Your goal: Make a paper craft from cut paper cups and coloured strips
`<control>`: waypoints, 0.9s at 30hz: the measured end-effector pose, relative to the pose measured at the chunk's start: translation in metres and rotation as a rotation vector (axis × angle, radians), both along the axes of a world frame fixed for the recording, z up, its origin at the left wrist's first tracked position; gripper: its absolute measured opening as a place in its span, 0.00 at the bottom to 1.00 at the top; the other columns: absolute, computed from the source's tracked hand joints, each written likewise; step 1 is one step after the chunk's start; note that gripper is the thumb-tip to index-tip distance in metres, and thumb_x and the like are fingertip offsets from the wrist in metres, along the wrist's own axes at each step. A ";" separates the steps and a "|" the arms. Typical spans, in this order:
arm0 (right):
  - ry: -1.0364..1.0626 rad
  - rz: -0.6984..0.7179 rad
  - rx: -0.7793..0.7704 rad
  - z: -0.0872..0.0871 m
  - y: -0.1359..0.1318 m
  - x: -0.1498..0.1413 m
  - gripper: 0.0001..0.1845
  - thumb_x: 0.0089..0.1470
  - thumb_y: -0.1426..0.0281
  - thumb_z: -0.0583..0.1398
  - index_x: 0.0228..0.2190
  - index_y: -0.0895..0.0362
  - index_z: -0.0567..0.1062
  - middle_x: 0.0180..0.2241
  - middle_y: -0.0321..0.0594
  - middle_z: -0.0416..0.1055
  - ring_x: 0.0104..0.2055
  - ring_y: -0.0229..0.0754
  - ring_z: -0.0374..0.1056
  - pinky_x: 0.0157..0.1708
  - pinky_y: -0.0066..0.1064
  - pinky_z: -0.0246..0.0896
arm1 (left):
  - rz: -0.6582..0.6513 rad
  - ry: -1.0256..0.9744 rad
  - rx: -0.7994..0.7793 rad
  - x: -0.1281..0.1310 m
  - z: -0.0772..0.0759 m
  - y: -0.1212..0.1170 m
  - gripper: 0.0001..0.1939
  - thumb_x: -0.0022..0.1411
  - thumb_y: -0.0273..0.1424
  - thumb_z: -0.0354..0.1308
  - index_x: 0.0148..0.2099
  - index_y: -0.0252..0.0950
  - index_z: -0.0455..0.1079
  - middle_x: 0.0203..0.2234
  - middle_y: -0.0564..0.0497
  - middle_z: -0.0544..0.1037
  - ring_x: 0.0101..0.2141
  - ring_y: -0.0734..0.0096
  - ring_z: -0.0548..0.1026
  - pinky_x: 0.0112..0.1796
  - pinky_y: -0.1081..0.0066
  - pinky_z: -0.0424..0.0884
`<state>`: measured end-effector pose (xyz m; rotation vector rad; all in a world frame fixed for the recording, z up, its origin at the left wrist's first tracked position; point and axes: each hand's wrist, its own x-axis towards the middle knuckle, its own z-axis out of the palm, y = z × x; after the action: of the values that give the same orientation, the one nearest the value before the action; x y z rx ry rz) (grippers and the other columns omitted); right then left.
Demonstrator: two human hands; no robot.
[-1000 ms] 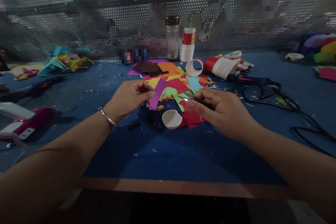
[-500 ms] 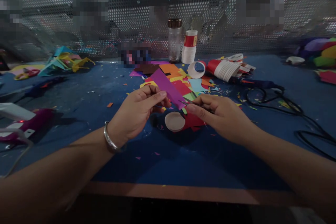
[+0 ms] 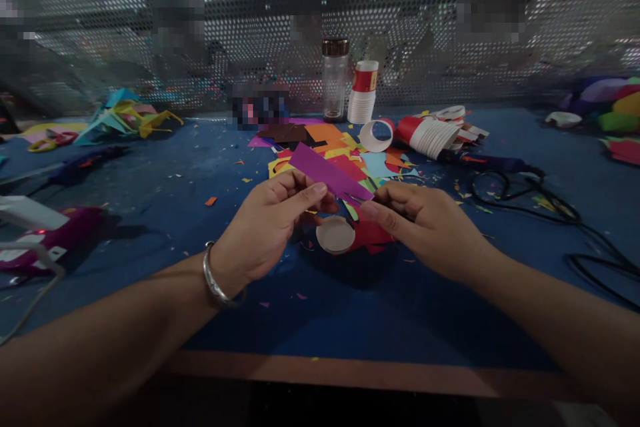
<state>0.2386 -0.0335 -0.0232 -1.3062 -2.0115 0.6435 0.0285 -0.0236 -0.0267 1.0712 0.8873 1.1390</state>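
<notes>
Between thumb and fingers my left hand [image 3: 280,220] pinches a strip of purple paper [image 3: 330,175], which slants down to the right. My right hand [image 3: 425,220] is closed on a pair of scissors [image 3: 354,199]; their thin blades meet the strip's lower right end, and the handles are mostly hidden in my fingers. Below the strip, a round pale paper cup [image 3: 335,235] shows its disc-like end, with a piece of red paper [image 3: 370,233] beside it. A heap of coloured paper scraps [image 3: 345,160] lies just behind my hands.
At the back stand a clear bottle [image 3: 335,83] and stacked paper cups [image 3: 363,93]; more cups [image 3: 430,135] lie on their side. Black cable [image 3: 530,203] loops at right. A purple-and-white device [image 3: 50,240] sits at left, near a dark-handled tool [image 3: 90,163]. Behind rises a perforated metal screen [image 3: 260,20].
The purple strip has turned to a flatter slant, and its right end has shifted right. The scissor blades now lie across that end. Both hands stay nearly in place.
</notes>
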 end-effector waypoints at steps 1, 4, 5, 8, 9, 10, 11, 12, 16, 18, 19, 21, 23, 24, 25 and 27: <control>-0.007 0.005 0.012 0.000 0.000 0.000 0.29 0.62 0.44 0.56 0.24 0.55 0.70 0.20 0.32 0.61 0.22 0.36 0.55 0.22 0.31 0.45 | -0.002 -0.001 -0.002 0.000 0.000 0.000 0.04 0.65 0.27 0.63 0.38 0.31 0.72 0.29 0.52 0.79 0.30 0.76 0.78 0.30 0.77 0.75; -0.017 0.022 0.041 -0.001 -0.001 0.001 0.25 0.63 0.49 0.57 0.24 0.54 0.68 0.20 0.32 0.61 0.23 0.35 0.54 0.23 0.31 0.46 | 0.012 0.004 0.001 0.000 0.002 -0.001 0.04 0.65 0.26 0.63 0.36 0.31 0.72 0.29 0.52 0.79 0.29 0.78 0.77 0.30 0.78 0.74; -0.018 0.026 0.047 -0.001 -0.001 0.001 0.25 0.64 0.50 0.57 0.24 0.54 0.68 0.20 0.31 0.60 0.23 0.35 0.54 0.23 0.31 0.46 | 0.016 0.007 0.005 0.000 0.002 -0.001 0.04 0.65 0.26 0.63 0.36 0.31 0.72 0.29 0.52 0.80 0.29 0.78 0.77 0.30 0.78 0.74; -0.022 0.034 0.054 0.001 -0.002 0.002 0.22 0.64 0.53 0.57 0.24 0.54 0.68 0.20 0.31 0.61 0.23 0.35 0.55 0.23 0.30 0.46 | 0.022 0.007 0.011 0.001 0.003 -0.001 0.05 0.65 0.25 0.62 0.35 0.31 0.71 0.28 0.52 0.80 0.29 0.78 0.77 0.30 0.78 0.74; -0.024 0.038 0.055 0.001 -0.003 0.002 0.22 0.64 0.54 0.57 0.24 0.54 0.69 0.20 0.31 0.61 0.23 0.36 0.55 0.23 0.30 0.47 | 0.023 0.004 0.012 0.001 0.003 -0.002 0.05 0.65 0.25 0.62 0.35 0.31 0.71 0.28 0.52 0.80 0.29 0.78 0.77 0.30 0.78 0.73; -0.027 0.040 0.057 0.002 -0.003 0.002 0.21 0.64 0.54 0.57 0.24 0.54 0.69 0.20 0.31 0.61 0.23 0.35 0.55 0.23 0.30 0.47 | 0.023 0.002 0.013 0.001 0.002 -0.002 0.05 0.65 0.25 0.62 0.35 0.32 0.71 0.28 0.52 0.80 0.29 0.78 0.77 0.30 0.78 0.73; -0.030 0.040 0.058 0.002 -0.003 0.002 0.21 0.64 0.54 0.58 0.24 0.54 0.69 0.20 0.31 0.61 0.23 0.35 0.55 0.23 0.30 0.47 | 0.021 0.002 0.013 0.001 0.002 -0.002 0.05 0.65 0.25 0.62 0.35 0.32 0.70 0.28 0.51 0.80 0.29 0.77 0.77 0.30 0.77 0.73; -0.033 0.041 0.060 0.003 -0.003 0.002 0.21 0.63 0.54 0.58 0.24 0.54 0.69 0.19 0.31 0.61 0.23 0.35 0.55 0.23 0.30 0.47 | 0.016 0.003 0.014 0.001 0.002 -0.002 0.05 0.65 0.26 0.62 0.35 0.32 0.70 0.29 0.51 0.80 0.29 0.77 0.77 0.30 0.77 0.74; -0.053 0.048 0.056 0.004 -0.002 0.003 0.22 0.64 0.54 0.57 0.24 0.54 0.68 0.20 0.32 0.62 0.23 0.36 0.56 0.23 0.30 0.48 | -0.006 0.019 0.018 0.000 0.000 -0.002 0.05 0.65 0.28 0.63 0.37 0.32 0.71 0.30 0.51 0.79 0.32 0.72 0.79 0.32 0.74 0.75; -0.056 0.056 0.055 0.004 -0.002 0.004 0.23 0.65 0.54 0.56 0.23 0.54 0.67 0.20 0.32 0.61 0.24 0.36 0.56 0.24 0.30 0.49 | -0.010 0.022 0.019 0.001 0.000 -0.002 0.05 0.64 0.29 0.63 0.38 0.33 0.71 0.31 0.51 0.79 0.33 0.70 0.79 0.31 0.74 0.75; -0.054 0.058 0.057 0.004 -0.002 0.004 0.23 0.65 0.54 0.56 0.22 0.54 0.66 0.20 0.32 0.60 0.24 0.36 0.56 0.24 0.30 0.49 | -0.012 0.022 0.019 0.001 0.001 -0.002 0.05 0.64 0.29 0.63 0.39 0.33 0.71 0.31 0.51 0.79 0.33 0.70 0.79 0.31 0.74 0.75; -0.046 0.059 0.066 0.004 -0.002 0.003 0.24 0.65 0.55 0.56 0.21 0.54 0.64 0.19 0.31 0.58 0.23 0.35 0.55 0.23 0.30 0.48 | -0.013 0.015 0.019 0.002 0.001 -0.003 0.06 0.63 0.30 0.64 0.39 0.33 0.72 0.31 0.51 0.79 0.33 0.70 0.79 0.31 0.74 0.75; -0.030 0.059 0.068 0.004 -0.002 0.003 0.24 0.65 0.56 0.56 0.21 0.53 0.63 0.19 0.30 0.58 0.22 0.35 0.54 0.23 0.30 0.47 | -0.008 0.002 0.015 0.002 0.001 -0.003 0.06 0.62 0.29 0.65 0.39 0.33 0.72 0.30 0.51 0.79 0.32 0.71 0.79 0.30 0.75 0.74; -0.022 0.060 0.066 0.004 -0.002 0.003 0.24 0.65 0.56 0.57 0.21 0.53 0.63 0.19 0.30 0.58 0.22 0.35 0.53 0.23 0.30 0.46 | -0.003 -0.007 0.011 0.002 0.001 -0.003 0.06 0.62 0.29 0.66 0.38 0.33 0.72 0.29 0.52 0.79 0.31 0.72 0.79 0.30 0.76 0.74; -0.017 0.063 0.061 0.004 -0.003 0.003 0.24 0.65 0.55 0.57 0.21 0.53 0.62 0.19 0.30 0.58 0.22 0.35 0.53 0.23 0.30 0.46 | 0.001 -0.016 0.006 0.002 0.001 -0.003 0.06 0.61 0.29 0.66 0.37 0.33 0.72 0.29 0.52 0.79 0.30 0.74 0.78 0.29 0.76 0.73; -0.013 0.068 0.049 0.004 -0.003 0.002 0.25 0.65 0.54 0.57 0.21 0.53 0.62 0.19 0.30 0.58 0.22 0.35 0.53 0.23 0.30 0.46 | 0.003 -0.015 -0.001 0.001 0.000 -0.003 0.07 0.60 0.29 0.68 0.35 0.34 0.73 0.27 0.54 0.80 0.27 0.77 0.76 0.28 0.77 0.72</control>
<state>0.2408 -0.0363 -0.0188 -1.2205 -2.0772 0.6142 0.0294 -0.0268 -0.0271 1.0595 0.8776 1.1475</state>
